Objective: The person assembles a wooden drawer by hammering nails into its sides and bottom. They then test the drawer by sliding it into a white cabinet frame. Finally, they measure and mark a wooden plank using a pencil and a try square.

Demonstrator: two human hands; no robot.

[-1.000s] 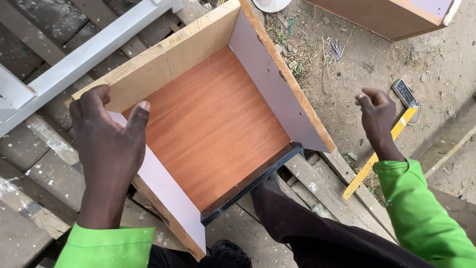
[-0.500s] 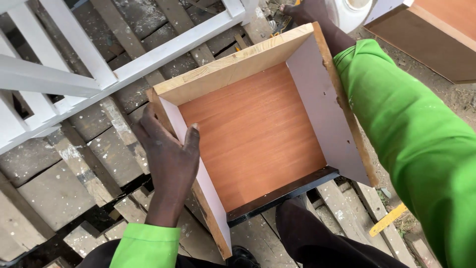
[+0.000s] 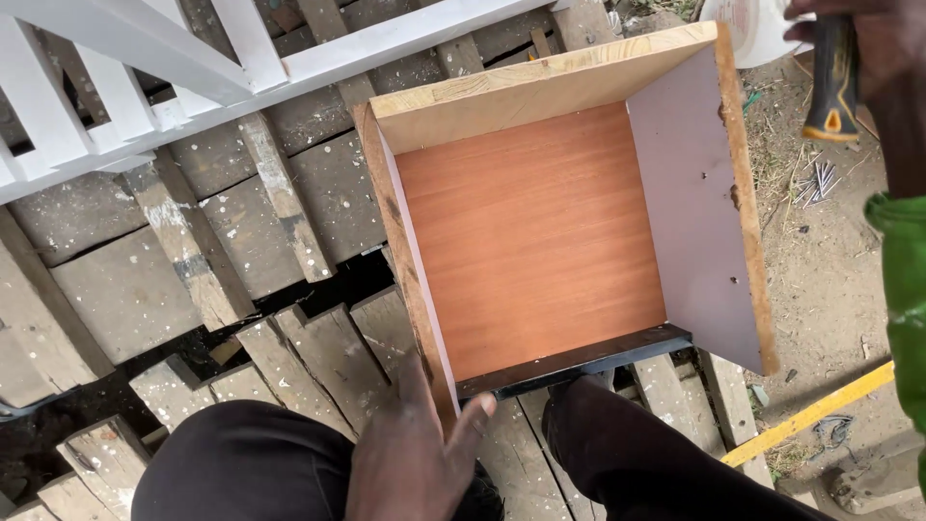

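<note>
A square wooden drawer box with a reddish-brown bottom panel, pale side walls and a dark front rail rests on rough planks between my knees. My left hand grips the near left corner of the box, thumb on the front rail. My right hand is raised at the top right, closed around a black handle with an orange band, probably a hammer; its head is out of view. A white round container sits just behind the box's far right corner.
A white slatted wooden frame lies at the upper left over weathered planks with dark gaps. Loose nails lie on the dirt at right. A yellow strip crosses the ground at lower right.
My left hand slid from the box's left wall down to its near corner. My right arm came back from across the box and now holds a black-handled tool at top right.
</note>
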